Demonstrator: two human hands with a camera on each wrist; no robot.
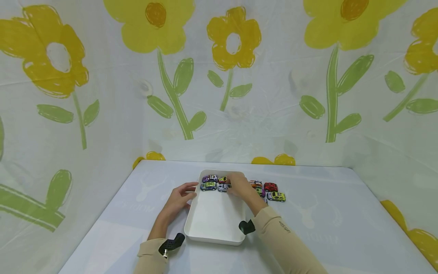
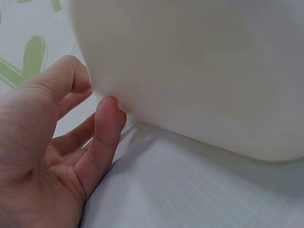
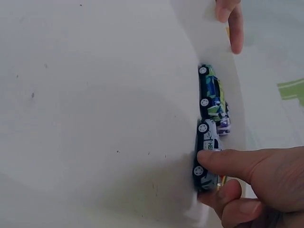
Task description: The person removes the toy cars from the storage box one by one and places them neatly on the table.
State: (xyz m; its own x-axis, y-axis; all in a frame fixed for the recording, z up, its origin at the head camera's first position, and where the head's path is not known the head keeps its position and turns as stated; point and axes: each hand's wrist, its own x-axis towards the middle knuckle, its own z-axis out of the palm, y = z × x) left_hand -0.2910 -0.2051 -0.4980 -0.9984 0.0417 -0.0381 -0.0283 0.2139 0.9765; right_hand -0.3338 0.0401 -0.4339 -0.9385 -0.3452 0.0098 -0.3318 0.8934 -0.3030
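Note:
In the head view a white rectangular tray (image 1: 216,219) lies on the table. My right hand (image 1: 240,185) reaches over its right rim and pinches a white toy car (image 3: 207,135), the thumb against its side. Left of that car stands a green-and-blue toy car (image 1: 208,186). Behind these are a purple-and-white toy car (image 1: 210,178) and a yellow-and-red toy car (image 1: 222,180), partly hidden by the hand. My left hand (image 2: 52,137) holds the tray's left edge, one digit bent at the rim and others against the outer wall.
Right of the tray, on the table (image 1: 318,213), sit a red toy car (image 1: 270,187), a yellow toy car (image 1: 276,196), an orange-and-white toy car (image 1: 256,183) and others partly behind my right hand. A flower-printed cloth (image 1: 273,125) hangs around the back and sides.

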